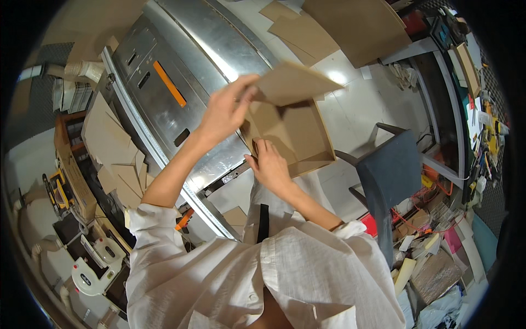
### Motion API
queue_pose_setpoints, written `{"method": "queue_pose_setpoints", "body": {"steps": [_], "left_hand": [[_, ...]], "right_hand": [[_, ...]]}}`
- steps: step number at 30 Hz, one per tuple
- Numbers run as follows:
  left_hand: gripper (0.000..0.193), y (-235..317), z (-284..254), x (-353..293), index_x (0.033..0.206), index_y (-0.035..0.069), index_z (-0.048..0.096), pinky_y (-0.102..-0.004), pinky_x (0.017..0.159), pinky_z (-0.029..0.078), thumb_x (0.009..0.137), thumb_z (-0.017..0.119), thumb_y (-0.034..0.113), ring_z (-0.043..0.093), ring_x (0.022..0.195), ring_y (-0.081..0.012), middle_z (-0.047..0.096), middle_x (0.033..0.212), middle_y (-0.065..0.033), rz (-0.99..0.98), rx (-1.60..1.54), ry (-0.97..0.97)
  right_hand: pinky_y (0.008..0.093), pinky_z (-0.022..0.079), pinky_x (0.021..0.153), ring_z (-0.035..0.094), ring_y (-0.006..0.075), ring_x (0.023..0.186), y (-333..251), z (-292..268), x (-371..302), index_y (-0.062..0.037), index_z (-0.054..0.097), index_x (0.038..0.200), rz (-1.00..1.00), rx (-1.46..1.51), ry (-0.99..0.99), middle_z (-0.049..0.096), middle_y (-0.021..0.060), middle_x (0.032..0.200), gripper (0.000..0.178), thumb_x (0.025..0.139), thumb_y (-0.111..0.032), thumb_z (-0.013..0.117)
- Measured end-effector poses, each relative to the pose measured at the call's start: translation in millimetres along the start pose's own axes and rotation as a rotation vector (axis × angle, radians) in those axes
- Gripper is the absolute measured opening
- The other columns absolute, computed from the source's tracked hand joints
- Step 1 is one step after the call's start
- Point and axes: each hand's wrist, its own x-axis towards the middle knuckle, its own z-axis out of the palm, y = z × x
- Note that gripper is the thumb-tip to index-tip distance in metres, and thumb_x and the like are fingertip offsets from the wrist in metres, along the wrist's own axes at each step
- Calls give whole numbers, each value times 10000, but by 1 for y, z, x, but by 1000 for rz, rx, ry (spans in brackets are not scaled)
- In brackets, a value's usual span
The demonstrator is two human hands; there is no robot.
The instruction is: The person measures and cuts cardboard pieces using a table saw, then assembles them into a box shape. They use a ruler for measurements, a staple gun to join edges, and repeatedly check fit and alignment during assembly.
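A shallow brown box [299, 130] of cardboard or thin board lies tilted in front of me, its inside facing up. My left hand [229, 108] is closed on the near left edge of a flat brown panel [298, 83], raised over the far side of the box. Whether the panel is joined to the box cannot be made out. My right hand [271, 169] is at the box's near left corner, fingers bent over the wall and thumb beside it. The box overlaps the right edge of a metal saw table [203, 68].
An orange strip [170, 83] is set in the metal table, with a rail [137, 129] along its left. Brown sheets [118, 148] lean at the left; a larger sheet [356, 30] lies far right. A dark chair [389, 170] stands right, before a cluttered bench [476, 120].
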Motion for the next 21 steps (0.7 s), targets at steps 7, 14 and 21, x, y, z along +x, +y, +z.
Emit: {"method": "queue_pose_setpoints", "body": {"steps": [7, 14, 21], "left_hand": [[437, -31, 34, -20, 1190, 95, 607, -357, 790, 540, 759, 605, 23, 617, 926, -254, 609, 971, -72, 227, 521, -351], [360, -62, 64, -14, 1133, 51, 548, -356, 747, 536, 802, 667, 128, 588, 895, -257, 560, 889, -89, 131, 810, -77], [358, -82, 75, -26, 1076, 87, 545, -411, 603, 539, 856, 689, 331, 665, 746, -337, 599, 1057, -63, -138, 626, -5]], "right_hand": [[456, 532, 816, 533, 373, 1091, 18, 14, -10, 15, 367, 1382, -38, 2, -39, 501, 185, 1286, 580, 921, -254, 595], [459, 532, 821, 502, 352, 1097, 22, 19, -13, 7, 351, 1404, -88, 16, -29, 477, 165, 1327, 572, 945, -264, 560], [470, 486, 896, 462, 374, 1168, 20, 18, -10, -4, 314, 1442, -35, 68, -91, 456, 187, 1373, 554, 995, -287, 477]]}}
